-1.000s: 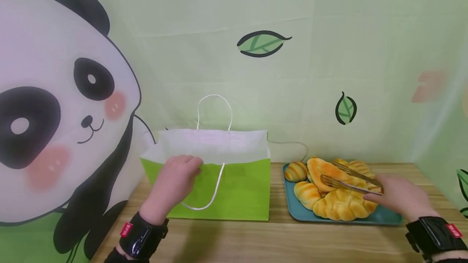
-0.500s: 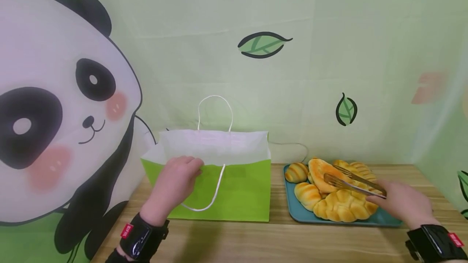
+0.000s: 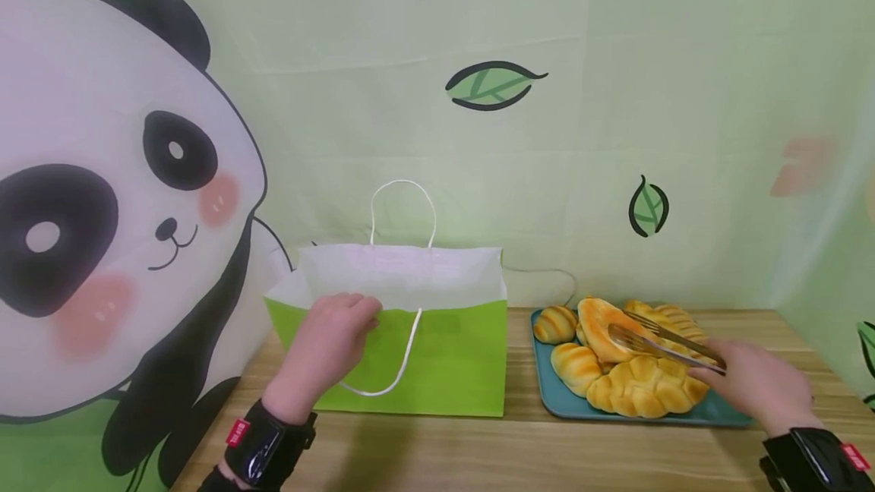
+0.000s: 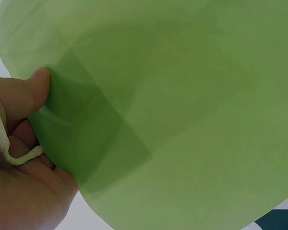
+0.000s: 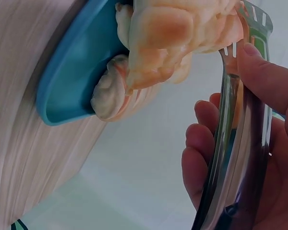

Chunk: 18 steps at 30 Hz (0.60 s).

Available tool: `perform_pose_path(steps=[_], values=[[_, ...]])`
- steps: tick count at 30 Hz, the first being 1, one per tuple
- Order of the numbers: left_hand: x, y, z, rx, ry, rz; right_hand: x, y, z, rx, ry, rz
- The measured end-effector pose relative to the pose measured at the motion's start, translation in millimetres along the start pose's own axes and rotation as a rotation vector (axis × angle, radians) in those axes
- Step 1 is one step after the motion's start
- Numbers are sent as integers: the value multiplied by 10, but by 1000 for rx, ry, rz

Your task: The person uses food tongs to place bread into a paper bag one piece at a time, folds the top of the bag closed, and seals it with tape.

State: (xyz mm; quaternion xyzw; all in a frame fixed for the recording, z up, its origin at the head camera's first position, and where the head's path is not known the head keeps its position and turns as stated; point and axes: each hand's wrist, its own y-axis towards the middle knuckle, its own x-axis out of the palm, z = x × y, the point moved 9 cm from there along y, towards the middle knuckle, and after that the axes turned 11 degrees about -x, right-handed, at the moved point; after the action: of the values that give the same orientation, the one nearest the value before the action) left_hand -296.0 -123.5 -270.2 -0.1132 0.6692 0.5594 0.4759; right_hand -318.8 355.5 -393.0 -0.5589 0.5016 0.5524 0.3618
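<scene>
My left hand point(image 3: 335, 336) pinches the front rim of a green paper bag point(image 3: 444, 363), which stands upright with its white inside showing. A white cord handle point(image 3: 410, 351) hangs down the bag's front. In the right wrist view, my right hand point(image 5: 278, 129) holds metal tongs point(image 5: 254, 120) with slotted tips. Those tips straddle the right part of an orange-brown bun point(image 3: 601, 321) on top of the bread pile; how firmly they squeeze cannot be told. Beneath lies a braided loaf point(image 3: 645, 389) on a blue tray point(image 3: 544, 386).
Two small rolls, one a ridged roll point(image 3: 555, 323) and one a smoother roll point(image 3: 576, 369), lie at the tray's left. More bread point(image 3: 673, 317) sits behind the tongs. A printed panda cloth point(image 3: 178, 287) hangs at the left; wooden tabletop point(image 3: 478, 454) shows in front.
The tongs and my right hand have shifted slightly right and down. The orange-brown bun between the tips appears tilted differently. My left hand keeps its grip on the bag.
</scene>
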Motion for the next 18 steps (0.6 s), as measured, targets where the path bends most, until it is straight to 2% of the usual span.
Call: perform_pose_path(steps=[9, 18], values=[[-3, 7, 5, -6, 1, -4, -10, -31, -2, -12, -5, 33], [-5, 9, 9, 0, 16, 3, -13, -62, 6, 14, -19, 44]])
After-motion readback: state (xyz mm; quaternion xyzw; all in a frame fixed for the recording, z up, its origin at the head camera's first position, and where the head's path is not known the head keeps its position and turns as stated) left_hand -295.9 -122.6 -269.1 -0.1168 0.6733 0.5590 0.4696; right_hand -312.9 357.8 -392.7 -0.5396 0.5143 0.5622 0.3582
